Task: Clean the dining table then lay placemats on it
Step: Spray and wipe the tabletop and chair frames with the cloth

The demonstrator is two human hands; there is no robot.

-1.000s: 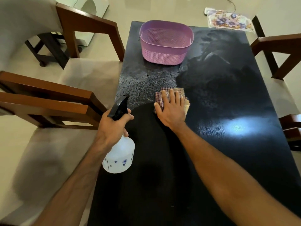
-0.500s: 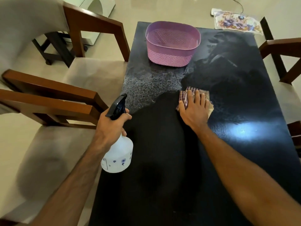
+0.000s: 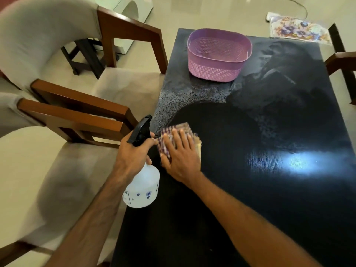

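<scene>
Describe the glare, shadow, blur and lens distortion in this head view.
Head view: a bright glare patch sits on the dark table at right; a soft shadow falls on the near chair seat; the chair backs at upper left are smeared by motion blur, while the right hand on the checked cloth and the spray bottle stay fairly sharp; wide-angle distortion splays the table edges.

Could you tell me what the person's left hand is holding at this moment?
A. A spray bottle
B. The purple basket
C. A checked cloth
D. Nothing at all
A: the left hand grips the neck of the spray bottle just off the table's edge, while the right hand presses flat on the checked cloth.
</scene>
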